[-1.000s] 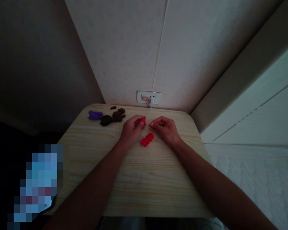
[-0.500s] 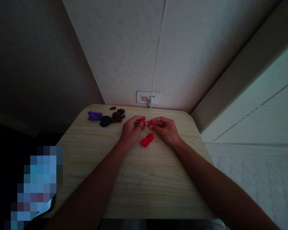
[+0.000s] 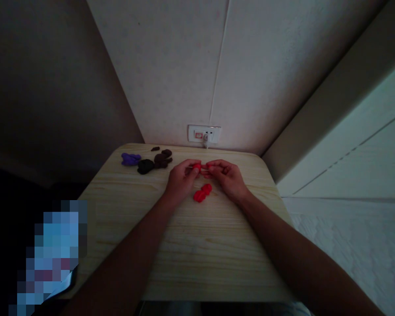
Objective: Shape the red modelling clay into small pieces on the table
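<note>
Between the thumb and fingers of my left hand (image 3: 181,176) is a lump of red modelling clay (image 3: 196,167). My right hand (image 3: 226,174) pinches a small bit of red clay (image 3: 210,167), mostly covered by its fingertips. The two hands' fingertips almost meet above the wooden table (image 3: 191,254). Just in front of them, a larger red clay piece (image 3: 202,193) made of joined rounded lumps lies on the tabletop.
Purple clay (image 3: 131,159), black clay (image 3: 145,166) and brown clay (image 3: 161,160) lie at the table's back left, with a small dark scrap (image 3: 155,149) behind. A wall socket (image 3: 204,134) holds a plug with a cable. A pixelated lit screen (image 3: 57,250) is at lower left.
The fingertips of my right hand have come closer to the red lump in my left hand. The clay pieces on the table stay where they were.
</note>
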### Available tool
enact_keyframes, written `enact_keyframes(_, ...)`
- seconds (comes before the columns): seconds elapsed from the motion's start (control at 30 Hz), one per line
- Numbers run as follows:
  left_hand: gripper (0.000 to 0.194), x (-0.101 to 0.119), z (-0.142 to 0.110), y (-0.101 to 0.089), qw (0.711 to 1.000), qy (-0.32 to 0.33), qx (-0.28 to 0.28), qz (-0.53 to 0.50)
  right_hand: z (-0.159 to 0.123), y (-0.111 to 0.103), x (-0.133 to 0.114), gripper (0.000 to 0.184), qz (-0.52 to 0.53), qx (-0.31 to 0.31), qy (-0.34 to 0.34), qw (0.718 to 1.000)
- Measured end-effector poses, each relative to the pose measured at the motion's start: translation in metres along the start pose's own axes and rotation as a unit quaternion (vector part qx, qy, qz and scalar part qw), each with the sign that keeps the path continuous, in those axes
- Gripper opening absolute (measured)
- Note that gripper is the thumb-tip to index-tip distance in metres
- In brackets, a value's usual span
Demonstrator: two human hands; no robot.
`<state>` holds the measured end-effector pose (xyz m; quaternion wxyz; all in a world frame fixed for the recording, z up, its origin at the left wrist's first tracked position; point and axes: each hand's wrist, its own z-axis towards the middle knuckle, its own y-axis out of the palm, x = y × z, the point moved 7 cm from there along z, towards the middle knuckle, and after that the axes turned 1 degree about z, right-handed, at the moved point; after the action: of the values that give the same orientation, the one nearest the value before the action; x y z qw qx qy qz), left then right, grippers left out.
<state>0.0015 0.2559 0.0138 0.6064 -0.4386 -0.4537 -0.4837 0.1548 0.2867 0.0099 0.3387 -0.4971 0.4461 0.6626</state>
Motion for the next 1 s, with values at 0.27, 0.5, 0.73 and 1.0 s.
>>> enact_keyframes(0.27, 0.031, 0.0, -0.001, 0.003, 1.0, 0.014, -0.018, 0.006, -0.001, -0.006, -0.01, 0.028, -0.093, 0.039, -0.053, 0.994)
enact_keyframes(0.5, 0.03, -0.002, 0.0, 0.003, 1.0, 0.003, -0.012, 0.012, -0.001, -0.01, -0.006, 0.031, -0.075, 0.06, -0.015, 0.995)
enact_keyframes(0.73, 0.031, 0.005, -0.002, 0.004, 1.0, 0.014, -0.017, 0.017, 0.0, -0.009, -0.008, 0.029, -0.09, 0.056, -0.029, 0.994)
enact_keyframes(1.0, 0.028, 0.007, -0.001, 0.006, 0.999, 0.022, -0.036, -0.009, 0.0, -0.011, -0.008, 0.031, -0.11, 0.056, -0.061, 0.99)
